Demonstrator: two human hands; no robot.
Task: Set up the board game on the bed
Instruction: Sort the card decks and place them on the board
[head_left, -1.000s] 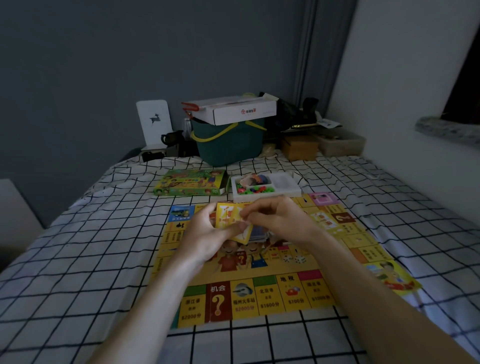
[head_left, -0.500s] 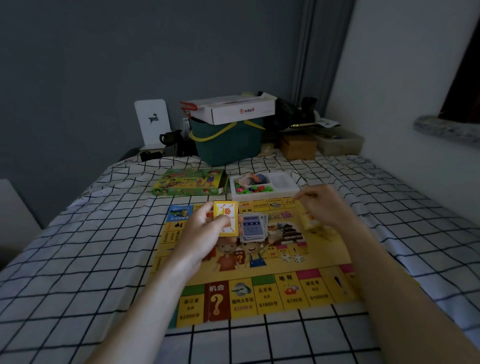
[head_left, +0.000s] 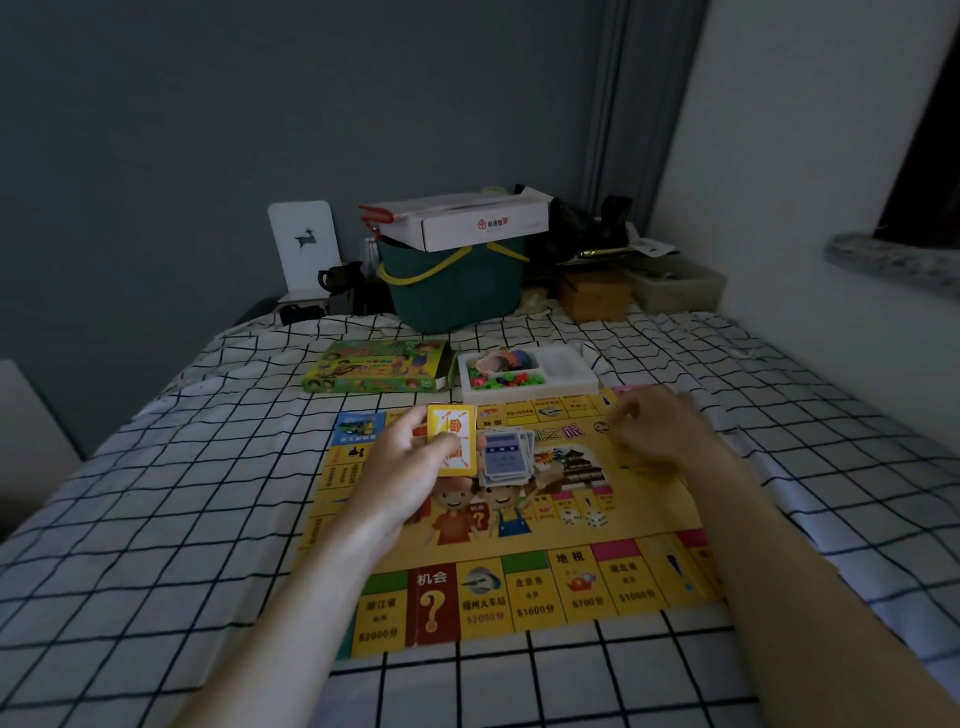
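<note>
**Cards being sorted over the open board**

Hands work above a yellow game board (head_left: 519, 525) spread flat on a checked bedsheet (head_left: 156, 519). The left hand (head_left: 410, 467) grips a yellow card deck (head_left: 452, 439), thumb across its face, fingers curled behind. Just right of those fingers, a blue card pile (head_left: 506, 457) lies slightly fanned on the board's middle. The right hand (head_left: 660, 431) hovers low over the board's far right part, fingers bent downward; whether they pinch anything cannot be told.

The step looks like laying out the card decks. Next, the yellow deck probably needs setting down square on a free patch of the board, near the blue pile without knocking it.

Beyond the fingertips sit a white tray (head_left: 582, 387) of coloured pieces and the green game box (head_left: 379, 371), both past the board's far edge. Open sheet stretches left of the left hand and right of the right hand. The board's near edge lies under the forearms.
</note>
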